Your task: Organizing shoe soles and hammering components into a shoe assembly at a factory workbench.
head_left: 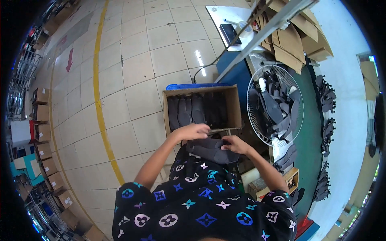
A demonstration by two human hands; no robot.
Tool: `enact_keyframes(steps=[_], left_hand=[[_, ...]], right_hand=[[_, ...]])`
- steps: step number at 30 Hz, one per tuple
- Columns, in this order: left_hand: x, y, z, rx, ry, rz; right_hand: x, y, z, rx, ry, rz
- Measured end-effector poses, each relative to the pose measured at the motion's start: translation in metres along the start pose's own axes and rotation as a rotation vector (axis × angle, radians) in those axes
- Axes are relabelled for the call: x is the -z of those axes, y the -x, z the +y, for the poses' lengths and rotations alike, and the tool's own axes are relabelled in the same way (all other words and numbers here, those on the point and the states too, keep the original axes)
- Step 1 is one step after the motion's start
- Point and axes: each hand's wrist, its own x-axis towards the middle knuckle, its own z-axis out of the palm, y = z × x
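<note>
My right hand [236, 145] is closed on the upper edge of a dark grey shoe sole [223, 155], one of at least two lying together over my lap. My left hand [193, 131] is just above the left end of these soles, by the near edge of a cardboard box [165, 114]. Its fingers point right, slightly bent and apart, and I see nothing in them. Inside the box, more dark grey soles [184, 110] stand side by side in a row; those on its right side are in deep shadow.
Right of the box is a round white wire basket [248, 108] heaped with dark soles. Beyond it, a white board [215, 20] carries a phone [230, 34] and a tape roll. A metal bar [257, 39] slants across. Several dark pieces [329, 94] line the green surface's right edge.
</note>
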Motion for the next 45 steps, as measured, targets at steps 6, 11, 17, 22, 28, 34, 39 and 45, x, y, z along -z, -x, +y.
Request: enact_keyframes(steps=[6,11,17,22,28,34,39,45], left_hand=[[-0.026,0.099,-0.076,0.245,0.217,1.276],[-0.129,0.153,-0.159,0.593,0.128,1.187],[-0.275,0.18,-0.181,0.669,0.275,0.993],[-0.303,0.187,-0.194,0.702,0.359,0.936],[-0.189,0.147,-0.153,0.726,0.046,1.08],[-0.005,-0.014,0.01,-0.049,-0.219,1.125],[0.058,-0.184,0.172,-0.444,-0.742,0.633],[0.09,-0.309,0.187,-0.194,-1.522,0.109]], right_hand=[[-0.012,-0.094,0.124,-0.462,-0.635,0.702],[-0.03,-0.217,0.272,-0.62,-0.74,1.037],[-0.04,-0.247,0.315,-0.931,-0.62,0.86],[-0.026,-0.233,0.306,-0.992,-0.325,0.885],[-0.008,-0.157,0.096,0.186,-0.183,0.71],[0.078,0.105,-0.021,0.052,0.0,1.37],[0.087,0.191,0.116,-1.06,0.301,1.533],[0.083,0.23,0.116,-0.327,-0.39,1.269]])
